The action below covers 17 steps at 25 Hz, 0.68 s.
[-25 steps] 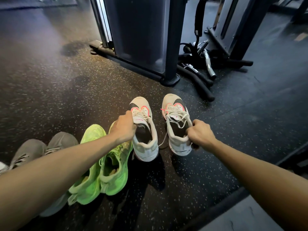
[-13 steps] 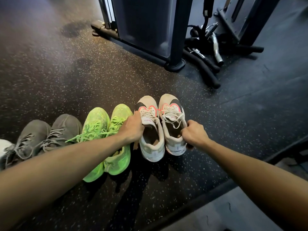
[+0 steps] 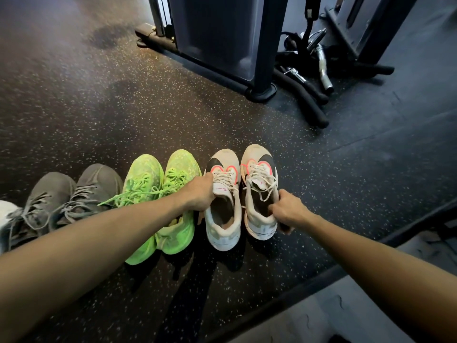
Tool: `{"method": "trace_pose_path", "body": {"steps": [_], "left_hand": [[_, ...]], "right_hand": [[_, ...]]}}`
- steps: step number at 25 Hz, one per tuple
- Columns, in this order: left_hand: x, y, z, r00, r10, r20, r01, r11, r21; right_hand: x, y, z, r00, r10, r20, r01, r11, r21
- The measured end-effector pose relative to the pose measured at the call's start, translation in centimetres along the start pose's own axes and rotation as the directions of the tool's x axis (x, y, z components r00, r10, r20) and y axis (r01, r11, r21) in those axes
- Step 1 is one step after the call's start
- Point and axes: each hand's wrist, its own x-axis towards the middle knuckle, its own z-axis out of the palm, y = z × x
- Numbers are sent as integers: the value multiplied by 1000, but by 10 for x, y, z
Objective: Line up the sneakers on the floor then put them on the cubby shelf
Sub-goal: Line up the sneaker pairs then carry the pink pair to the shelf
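A row of sneakers stands on the dark speckled floor, toes pointing away from me. At the right end are two white sneakers with pink trim. My left hand [image 3: 199,194] grips the left white sneaker [image 3: 223,219] at its tongue and collar. My right hand [image 3: 288,210] grips the right white sneaker [image 3: 259,174] at the right side of its opening. The two white shoes stand side by side, nearly touching. To their left is a neon green pair [image 3: 160,184], then a grey pair [image 3: 74,194]. A white shoe [image 3: 6,211] shows at the left edge. No cubby shelf is in view.
A dark gym machine base [image 3: 247,78] stands ahead, with padded black bars [image 3: 304,102] and chrome cable handles [image 3: 321,65] on the floor to its right. A dark raised strip [image 3: 321,273] runs diagonally at the lower right, with a lighter grey floor [image 3: 346,313] beyond it.
Both hands have brought the two white sneakers together and leftward, closing the gap to the green pair. The view has tilted, so more of the grey pair shows.
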Motion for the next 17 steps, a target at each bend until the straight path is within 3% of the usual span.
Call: {"method": "trace_pose_path", "body": {"steps": [3,6,9,11,14,15,17], "left_hand": [[-3,7,-6,998,-44,50,44,999,7],[-15,11,-10,997,-51,54,50,999,2],[-41,17,-19,983,65,-172,-54,996,71],[-58,25,-23,944,211,-253,-182,974,132],[-77,31,-11,963,264,54,-269,951,154],[-80,30,-3,951,268,154,-297,930,216],[-83,29,11,932,278,231,-347,867,356]], "right_hand": [[-5,-7,-12,998,-10,59,24,971,-237],[-12,-17,-24,991,-133,-33,93,831,-548],[-23,-33,-38,913,-385,-135,234,767,-598],[-30,-42,-39,870,-491,-44,356,688,-632],[-48,-49,-22,907,-351,232,406,587,-700],[-52,-50,-15,913,-295,282,403,544,-736],[-53,-50,-3,917,-259,303,394,475,-787]]}}
